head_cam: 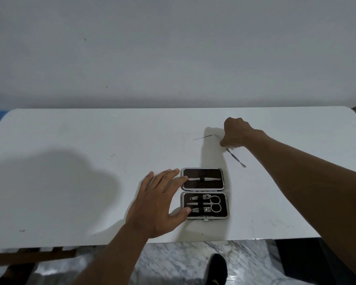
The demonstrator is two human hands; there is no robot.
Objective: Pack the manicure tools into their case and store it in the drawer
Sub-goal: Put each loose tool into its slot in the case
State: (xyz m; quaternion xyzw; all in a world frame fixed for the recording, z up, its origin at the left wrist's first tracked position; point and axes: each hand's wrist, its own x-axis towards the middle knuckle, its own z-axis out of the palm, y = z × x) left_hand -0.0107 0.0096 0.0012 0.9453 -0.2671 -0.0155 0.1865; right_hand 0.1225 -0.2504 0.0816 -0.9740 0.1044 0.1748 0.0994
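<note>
Dim even light, soft shadows on white table [70,130], wide-angle edge bending, perhaps slight blur

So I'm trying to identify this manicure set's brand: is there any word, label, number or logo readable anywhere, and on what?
None: no text can be read anywhere in this view.
Open case: plain dark lining, no logo or lettering shows.
Tools strapped inside, scissors and tweezers: bare metal; any stamp is too small to tell.
Loose tool on the white table: no marking visible.
</note>
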